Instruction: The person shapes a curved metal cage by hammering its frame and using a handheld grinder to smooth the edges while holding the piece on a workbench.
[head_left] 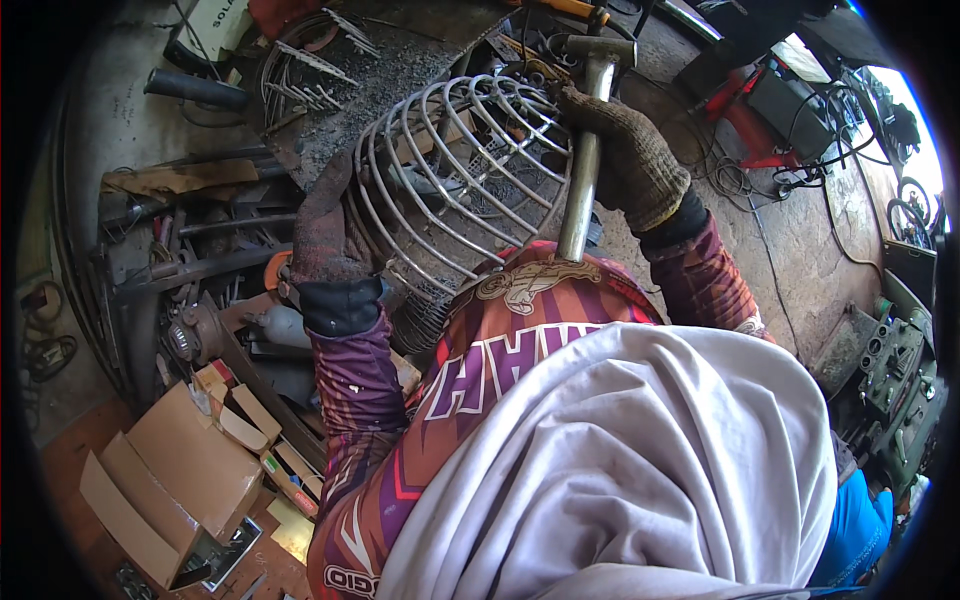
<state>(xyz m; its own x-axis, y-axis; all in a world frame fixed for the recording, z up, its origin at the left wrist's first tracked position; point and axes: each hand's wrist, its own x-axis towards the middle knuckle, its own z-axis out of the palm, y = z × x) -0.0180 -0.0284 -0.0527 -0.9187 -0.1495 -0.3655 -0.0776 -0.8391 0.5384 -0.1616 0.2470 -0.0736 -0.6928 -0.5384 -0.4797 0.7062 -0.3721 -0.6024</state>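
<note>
Cluttered workshop: stained concrete floor (800, 230) with cables, scrap metal rods (190, 245) left, open cardboard box (170, 490) lower left, daylight upper right.

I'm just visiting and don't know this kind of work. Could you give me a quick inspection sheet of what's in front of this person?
Surface: dark metal bench, gritty with filings.
Job's things: round wire cage of bent rods on the bench edge; hammer with a metal shaft, head up.
Clutter: loose rods and another wire guard behind; open cardboard boxes on the floor.
Hands: gloved left hand grips the cage's side; gloved right hand has its fingers closed round the hammer shaft.
Cables: dark leads trail across the concrete floor at right.
Surroundings: red machine and green machinery at right.
</note>
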